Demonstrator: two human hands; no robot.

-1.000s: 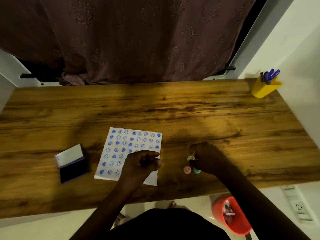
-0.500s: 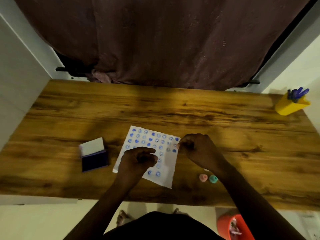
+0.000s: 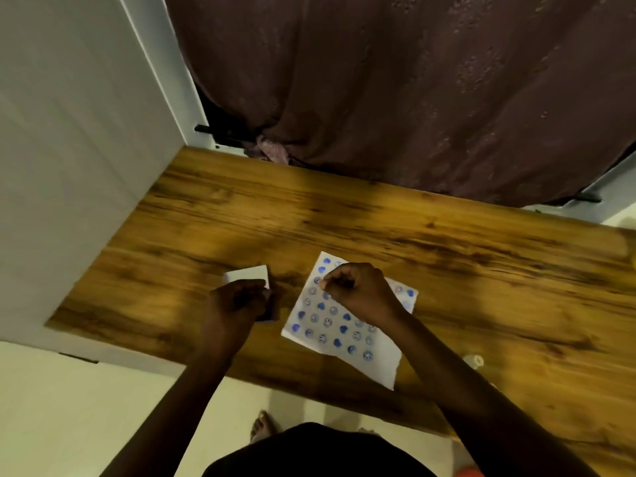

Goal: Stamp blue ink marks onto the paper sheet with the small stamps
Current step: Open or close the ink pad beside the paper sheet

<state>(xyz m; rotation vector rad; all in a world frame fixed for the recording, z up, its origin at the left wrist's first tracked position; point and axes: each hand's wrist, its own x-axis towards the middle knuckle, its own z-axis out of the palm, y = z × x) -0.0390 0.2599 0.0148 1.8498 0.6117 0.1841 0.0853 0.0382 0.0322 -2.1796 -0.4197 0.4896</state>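
Observation:
The white paper sheet [image 3: 375, 356] lies on the wooden table [image 3: 481, 270], covered with rows of blue stamped marks. My right hand [image 3: 361, 290] hovers over the sheet's upper left part, fingers pinched shut on a small stamp that is almost hidden in them. The ink pad [image 3: 248, 275] sits to the left of the sheet with its white lid open. My left hand [image 3: 237, 304] rests curled on the pad's dark base and hides most of it. One pale small stamp [image 3: 476, 360] lies on the table to the right of the sheet.
A white wall panel [image 3: 69, 166] borders the table on the left. A dark curtain [image 3: 413, 98] hangs behind the far edge. An orange bin [image 3: 469, 473] shows below the near right edge. Feet stand on the floor under the near edge.
My left hand left the sheet and went left onto the ink pad. My right hand carried a stamp from the right side across the sheet to its upper left. The view swung left.

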